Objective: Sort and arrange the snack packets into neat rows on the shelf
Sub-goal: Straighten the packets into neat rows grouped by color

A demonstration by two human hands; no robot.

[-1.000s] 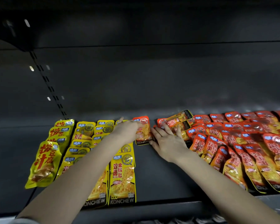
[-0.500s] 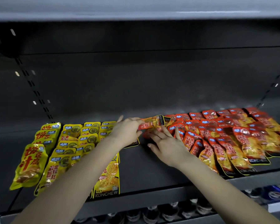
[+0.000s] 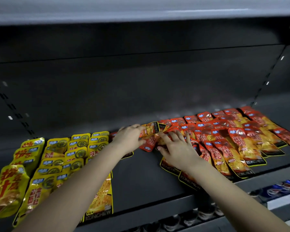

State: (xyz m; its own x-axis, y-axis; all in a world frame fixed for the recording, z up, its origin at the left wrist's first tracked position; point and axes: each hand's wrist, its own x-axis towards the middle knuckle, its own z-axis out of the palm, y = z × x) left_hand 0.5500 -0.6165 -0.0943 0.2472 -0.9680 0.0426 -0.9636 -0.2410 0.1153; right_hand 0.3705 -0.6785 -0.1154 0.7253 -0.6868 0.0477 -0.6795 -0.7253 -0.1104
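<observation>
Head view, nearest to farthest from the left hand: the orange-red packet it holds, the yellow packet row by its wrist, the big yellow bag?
1. The orange-red packet, pinched in the left hand, at its right.
2. The yellow packet row, just left of the wrist.
3. The big yellow bag, far left, shelf front.

You face a dim shelf lit from the front; foil packets glare; soft blur smears their print; straight edges bow toward the corners.

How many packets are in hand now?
1: an orange-red foil snack packet, pinched by the left hand mid-shelf. The right hand only presses red foil packets; others may be hidden.
</observation>
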